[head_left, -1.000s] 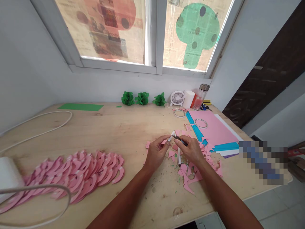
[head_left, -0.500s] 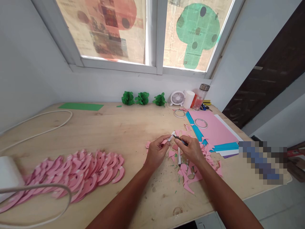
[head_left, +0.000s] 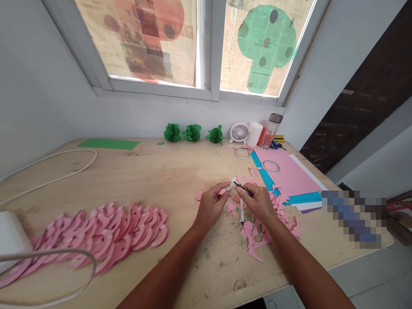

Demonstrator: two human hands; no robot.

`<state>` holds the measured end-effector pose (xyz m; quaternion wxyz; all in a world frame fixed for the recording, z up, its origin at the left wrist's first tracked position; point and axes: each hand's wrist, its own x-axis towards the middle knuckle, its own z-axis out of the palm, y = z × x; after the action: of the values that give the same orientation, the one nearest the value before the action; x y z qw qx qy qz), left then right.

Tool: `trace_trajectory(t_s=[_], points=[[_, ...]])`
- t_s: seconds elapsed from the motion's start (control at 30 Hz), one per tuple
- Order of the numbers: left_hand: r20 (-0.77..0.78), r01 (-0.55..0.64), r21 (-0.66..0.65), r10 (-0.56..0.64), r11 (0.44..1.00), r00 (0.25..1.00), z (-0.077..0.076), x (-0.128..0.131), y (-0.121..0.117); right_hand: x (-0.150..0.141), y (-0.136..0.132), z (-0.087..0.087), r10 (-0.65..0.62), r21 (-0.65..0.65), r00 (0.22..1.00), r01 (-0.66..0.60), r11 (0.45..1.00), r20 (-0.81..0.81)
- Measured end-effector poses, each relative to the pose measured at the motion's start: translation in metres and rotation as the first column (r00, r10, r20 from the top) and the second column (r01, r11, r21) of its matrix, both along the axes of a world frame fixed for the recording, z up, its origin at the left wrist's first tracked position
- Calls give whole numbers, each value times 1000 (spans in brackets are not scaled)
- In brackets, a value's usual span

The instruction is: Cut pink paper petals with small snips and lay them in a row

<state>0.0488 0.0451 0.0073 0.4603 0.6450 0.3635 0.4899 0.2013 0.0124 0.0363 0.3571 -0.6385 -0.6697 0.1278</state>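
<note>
My left hand (head_left: pixel 210 206) is closed, with a small white strip (head_left: pixel 231 184) pinched between thumb and fingers. Close on its right, my right hand (head_left: pixel 259 201) is wrapped round a pair of scissors (head_left: pixel 238 185) whose dark blades point at the strip. Most of the scissors' handle is hidden by the fingers. Pink paper scraps (head_left: pixel 255 246) are scattered under and around both hands. Below the right hand lies a white pen-like stick (head_left: pixel 242 212), partly covered by scraps.
Overlapping pink curved paper pieces (head_left: pixel 119 238) are heaped at left, by a white cable (head_left: pixel 93 266). Green paper balls (head_left: pixel 193 133), a small fan (head_left: pixel 240 133) and a glass bottle (head_left: pixel 270 132) line the wall. Tape rings (head_left: pixel 271 166) lie near and on pink sheets (head_left: pixel 299 171).
The scissor blades look slightly apart one second ago and closer together now. Both hands keep almost the same place, and the white strip stays in the left hand.
</note>
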Motion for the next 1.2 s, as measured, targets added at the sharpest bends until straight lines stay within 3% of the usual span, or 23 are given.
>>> trace_trajectory(t_s=[1.2], points=[[-69, 2, 57, 2, 998, 998, -8, 0, -1, 2, 2, -2, -19, -26, 999, 18, 1000, -35]])
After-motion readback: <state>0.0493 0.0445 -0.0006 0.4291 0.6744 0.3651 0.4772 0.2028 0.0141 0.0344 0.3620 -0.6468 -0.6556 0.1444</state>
